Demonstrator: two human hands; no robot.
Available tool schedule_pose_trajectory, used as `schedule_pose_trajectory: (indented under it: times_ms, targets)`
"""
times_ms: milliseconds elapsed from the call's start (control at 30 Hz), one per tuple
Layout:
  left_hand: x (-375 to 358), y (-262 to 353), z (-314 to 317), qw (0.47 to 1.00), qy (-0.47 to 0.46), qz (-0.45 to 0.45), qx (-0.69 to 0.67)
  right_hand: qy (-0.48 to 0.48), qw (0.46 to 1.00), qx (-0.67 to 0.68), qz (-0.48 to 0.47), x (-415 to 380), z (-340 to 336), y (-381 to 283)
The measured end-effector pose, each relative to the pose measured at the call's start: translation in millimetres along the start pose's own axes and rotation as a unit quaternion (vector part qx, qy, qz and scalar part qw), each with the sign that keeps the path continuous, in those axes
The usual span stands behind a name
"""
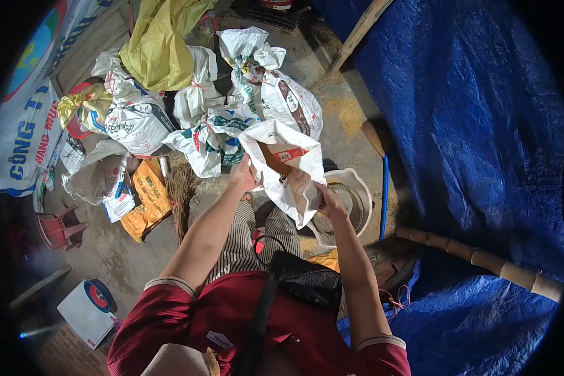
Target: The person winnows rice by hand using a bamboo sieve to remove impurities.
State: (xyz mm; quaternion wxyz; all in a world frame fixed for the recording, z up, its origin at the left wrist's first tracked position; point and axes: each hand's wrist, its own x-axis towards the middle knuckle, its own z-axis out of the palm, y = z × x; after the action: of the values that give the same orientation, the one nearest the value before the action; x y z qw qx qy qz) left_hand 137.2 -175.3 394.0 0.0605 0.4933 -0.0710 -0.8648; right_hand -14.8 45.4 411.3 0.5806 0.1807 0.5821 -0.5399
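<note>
In front of my body a white woven sack hangs with its mouth spread wide toward me. Brownish contents and a red printed patch show inside it. My left hand grips the sack's left edge, and my right hand is closed on its lower right edge. Below and right of the sack stands a whitish plastic tub, partly hidden by the sack and my right arm. Several tied, filled sacks stand on the floor just beyond.
A yellow sack lies over the others at the back. An orange bag and a straw broom lie left. A blue-handled broom is beside the tub, near a blue tarp. A small red chair stands far left.
</note>
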Motion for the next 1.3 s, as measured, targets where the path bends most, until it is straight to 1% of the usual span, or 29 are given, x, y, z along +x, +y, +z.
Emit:
schedule_pose_trajectory:
  times_ms: [67, 133, 167, 200, 267, 300, 333, 367, 400, 433, 467, 533, 600, 667, 700, 733, 800, 833, 867, 900, 933, 967, 1000, 1033, 1067, 1100, 1133, 1233, 1300]
  targets:
    - [27, 2, -27, 0.999, -0.025, -0.020, -0.020, 0.003, 0.999, -0.033, -0.014, 3, -4, 2]
    - [28, 9, -31, 0.991, -0.017, 0.116, 0.066, 0.166, 0.973, -0.134, -0.084, 5, -10, 1]
    - [25, 23, -39, 0.963, -0.007, 0.170, 0.207, 0.157, 0.969, -0.077, -0.177, 11, -20, 11]
    - [20, 30, -42, 0.963, -0.008, 0.171, 0.210, 0.156, 0.969, -0.074, -0.178, 33, -43, 19]
    - [11, 45, -47, 0.912, 0.054, 0.261, 0.314, 0.325, 0.887, -0.270, -0.186, 71, -78, 29]
    - [27, 49, -69, 0.860, 0.078, 0.296, 0.408, 0.301, 0.870, -0.282, -0.269, 29, -44, 7]
    - [18, 51, -64, 0.859, 0.079, 0.298, 0.408, 0.300, 0.871, -0.281, -0.271, 10, -24, -3]
    - [0, 53, -48, 0.757, 0.154, 0.388, 0.503, 0.311, 0.804, -0.386, -0.328, -1, -10, -12]
    - [-18, 53, -33, 0.632, 0.225, 0.462, 0.580, 0.317, 0.722, -0.486, -0.377, -15, 4, -20]
    - [-29, 57, -19, 0.596, 0.222, 0.524, 0.567, 0.296, 0.724, -0.486, -0.391, -34, 24, -34]
    - [-47, 62, -2, 0.597, 0.224, 0.527, 0.562, 0.293, 0.721, -0.488, -0.395, -44, 29, -43]
    - [-87, 80, 29, 0.675, 0.194, 0.502, 0.505, 0.231, 0.764, -0.395, -0.455, -55, 40, -60]
    - [-119, 91, 38, 0.661, 0.168, 0.528, 0.506, 0.252, 0.747, -0.365, -0.495, -72, 52, -69]
    - [-140, 99, 36, 0.724, 0.116, 0.543, 0.409, 0.192, 0.843, -0.192, -0.464, -93, 60, -79]
    - [-139, 105, 29, 0.751, 0.128, 0.509, 0.400, 0.174, 0.863, -0.263, -0.394, -112, 62, -90]
    - [-136, 105, 26, 0.752, 0.131, 0.508, 0.399, 0.172, 0.864, -0.265, -0.392, -106, 63, -87]
    - [-117, 99, 18, 0.727, 0.131, 0.529, 0.418, 0.134, 0.890, -0.185, -0.394, -85, 60, -77]
    - [-90, 94, 2, 0.645, 0.149, 0.577, 0.478, 0.165, 0.891, -0.201, -0.372, -72, 64, -67]
    - [-77, 86, -7, 0.652, 0.207, 0.451, 0.573, 0.206, 0.916, -0.247, -0.239, -62, 65, -58]
    - [-43, 71, -34, 0.612, 0.214, 0.451, 0.613, 0.205, 0.916, -0.248, -0.242, -2, 6, -26]
    - [-20, 55, -53, 0.602, 0.212, 0.423, 0.643, 0.180, 0.842, -0.443, -0.250, 65, -18, 18]
    - [-10, 45, -61, 0.583, 0.225, 0.427, 0.654, 0.181, 0.842, -0.442, -0.250, 53, -7, 11]
    - [-5, 38, -63, 0.563, 0.237, 0.431, 0.664, 0.144, 0.926, -0.298, -0.181, 23, 18, -6]
    - [-12, 44, -50, 0.586, 0.225, 0.413, 0.660, 0.104, 0.979, -0.143, -0.105, -6, 38, -26]
    - [-30, 55, -28, 0.608, 0.211, 0.392, 0.657, 0.152, 0.969, -0.154, -0.118, -22, 44, -40]
    - [-50, 66, -4, 0.581, 0.211, 0.490, 0.615, 0.140, 0.967, -0.154, -0.145, -41, 50, -56]
    - [-74, 79, 19, 0.560, 0.199, 0.552, 0.585, 0.123, 0.964, -0.156, -0.175, -57, 56, -74]
    - [-121, 98, 42, 0.576, 0.158, 0.540, 0.593, 0.097, 0.963, -0.172, -0.182, -105, 52, -93]
    - [-163, 92, 61, 0.618, 0.086, 0.521, 0.583, 0.092, 0.962, -0.160, -0.199, -129, 56, -104]
